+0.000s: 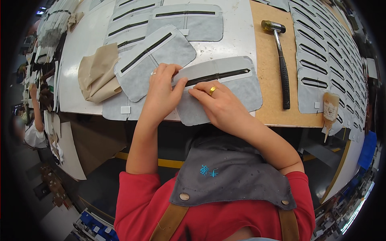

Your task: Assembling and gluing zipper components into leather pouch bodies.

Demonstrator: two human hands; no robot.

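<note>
Both my hands are low over the bench, forearms coming up from my lap side, elbows bent. Left hand (pixel 164 86): fingers curled over the panel's left end, thumb stretched along the slot; can't tell if anything's actually pinched there. Right hand (pixel 219 103): knuckles bent, thumb and index nearly together at the slot's lower border, but whether they've nipped an edge, I can't tell.

The grey panel (pixel 237 92) is flat right under my fingertips, its dark slot running between both hands, near edge down by the front of the white tabletop (pixel 237 46). My left fingers hide the slot's left end.

Just past that hand there's a tilted panel (pixel 155 54), with crumpled tan cloth (pixel 96 76) beside it. Another panel (pixel 187 25) sits farther back. Off right, a hammer (pixel 283 66) lies on the brown board (pixel 267 94), then rows of panels (pixel 311 94) and a nozzle bottle (pixel 330 107).
</note>
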